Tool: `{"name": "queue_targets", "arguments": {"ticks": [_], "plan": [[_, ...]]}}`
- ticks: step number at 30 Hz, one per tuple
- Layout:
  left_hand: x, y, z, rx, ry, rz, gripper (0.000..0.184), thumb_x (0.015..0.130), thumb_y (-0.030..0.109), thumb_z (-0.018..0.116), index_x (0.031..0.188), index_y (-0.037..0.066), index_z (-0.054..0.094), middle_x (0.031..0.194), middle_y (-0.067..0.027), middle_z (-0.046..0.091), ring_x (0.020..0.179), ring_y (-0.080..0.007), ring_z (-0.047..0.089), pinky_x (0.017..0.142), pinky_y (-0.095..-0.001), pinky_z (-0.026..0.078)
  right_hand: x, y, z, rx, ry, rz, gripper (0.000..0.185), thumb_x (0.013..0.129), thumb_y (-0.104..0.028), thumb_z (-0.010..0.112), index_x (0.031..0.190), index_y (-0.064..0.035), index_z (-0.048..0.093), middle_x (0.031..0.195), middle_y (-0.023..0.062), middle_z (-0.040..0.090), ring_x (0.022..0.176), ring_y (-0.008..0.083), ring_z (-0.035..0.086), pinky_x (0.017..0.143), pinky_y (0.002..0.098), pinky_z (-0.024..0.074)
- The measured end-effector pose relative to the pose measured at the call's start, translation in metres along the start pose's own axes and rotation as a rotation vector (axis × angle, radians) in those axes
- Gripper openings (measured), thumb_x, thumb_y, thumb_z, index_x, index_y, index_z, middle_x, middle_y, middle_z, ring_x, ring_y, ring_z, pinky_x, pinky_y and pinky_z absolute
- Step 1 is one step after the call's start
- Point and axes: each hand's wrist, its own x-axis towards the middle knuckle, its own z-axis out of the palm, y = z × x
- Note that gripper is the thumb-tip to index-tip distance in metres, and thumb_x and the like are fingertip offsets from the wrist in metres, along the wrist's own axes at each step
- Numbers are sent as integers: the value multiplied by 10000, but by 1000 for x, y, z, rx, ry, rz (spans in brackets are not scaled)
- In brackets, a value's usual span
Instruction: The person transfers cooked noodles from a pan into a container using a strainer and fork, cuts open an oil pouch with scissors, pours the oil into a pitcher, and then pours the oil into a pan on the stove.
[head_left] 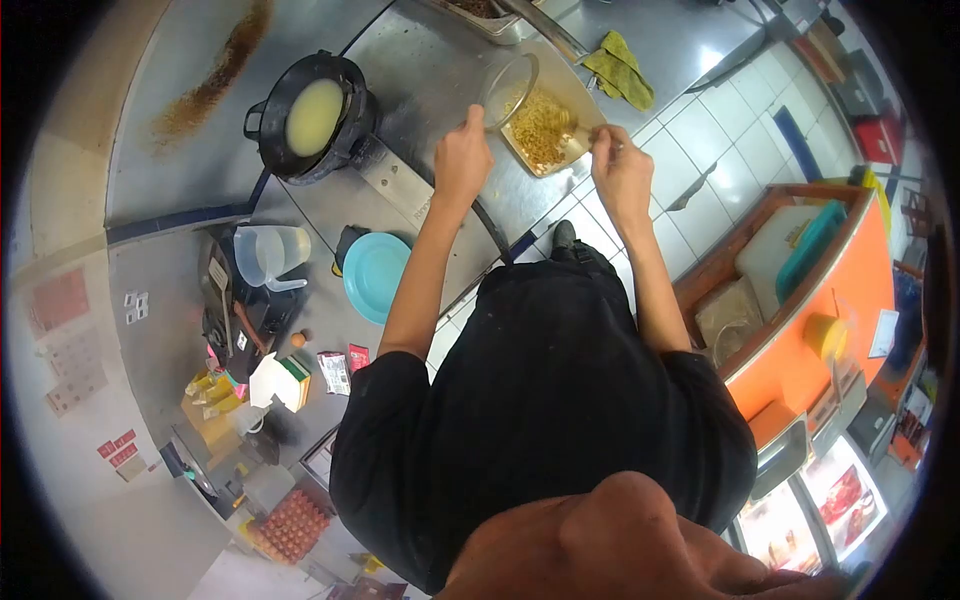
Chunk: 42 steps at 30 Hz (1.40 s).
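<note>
In the head view my left hand [463, 160] is closed at the near edge of a clear, round-rimmed vessel [530, 75], tilted over a see-through rectangular tub. The tub [545, 172] contains yellow, crumbly food [540, 128] and sits on the steel counter near its edge. My right hand [622, 172] is closed at the tub's right side, around what looks like the handle of a spoon [578, 132] reaching into the food. The fingers hide most of that handle.
To the left, a black wok [362, 125] of pale yellow liquid stands on a burner. A blue plate [377, 278] and a clear jug [262, 255] are nearer me. A green cloth [622, 72] lies beyond the tub. An orange counter [850, 270] stands at right.
</note>
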Motion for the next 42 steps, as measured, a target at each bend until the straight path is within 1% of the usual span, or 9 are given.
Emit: {"name": "queue_targets", "arguments": {"ticks": [4,10,14,20,23,31,37,40,42], "plan": [[5,-12,32,60,-116,80,178,854,-12,563,1008,17,479,825,-271,661,758,-488,653,666,-552,508,-4,38,39,-59,-166,152,239,1001,-127,519,1023,55,672,749,151,721,702,220,735,697,318,579],[-12,-9,27,-162,-113,-19,103,935,61,544,1023,34,497,767,-264,643,756,-496,632,655,-566,476,-2,45,53,554,-57,286,280,1051,-119,475,1073,112,631,886,180,732,775,205,729,728,306,597],[-21,11,-9,-193,-49,-71,83,934,37,537,977,7,473,702,-286,611,743,-503,631,657,-555,479,4,24,22,586,41,155,267,1049,-117,495,1087,112,627,940,193,731,830,224,738,740,310,600],[-5,8,-3,-46,-15,28,138,890,0,541,1001,16,462,747,-263,641,747,-480,649,659,-553,499,-13,18,4,20,138,-21,203,969,-146,582,1034,13,691,766,223,693,684,348,705,628,401,545],[9,2,19,57,-48,72,160,866,3,550,1005,17,471,803,-264,663,768,-479,657,677,-556,512,-12,29,19,-76,-41,139,242,989,-144,547,1040,44,690,805,200,735,752,281,750,700,378,578],[3,-2,8,-109,-181,9,133,907,30,534,1034,8,501,796,-290,660,793,-499,650,704,-571,506,4,36,46,551,-43,221,309,1056,-161,478,1059,104,639,899,174,740,775,193,733,734,310,598],[-1,2,-24,-19,-119,-44,165,883,30,557,1037,11,502,815,-282,665,800,-499,650,707,-572,504,4,7,2,10,-42,-75,229,1010,-139,553,1041,58,664,848,190,741,779,260,753,697,341,585],[10,2,-17,59,-125,6,185,861,14,561,1036,12,502,833,-274,673,805,-495,655,713,-573,511,-3,1,0,-212,-212,62,204,986,-137,581,1039,32,682,827,201,732,762,289,748,668,367,571],[18,0,-1,84,-156,32,181,869,24,556,1043,23,506,821,-273,669,805,-497,652,714,-579,503,-10,39,38,-2,-102,24,194,964,-143,592,992,22,690,753,231,690,699,354,706,620,406,545]]}}
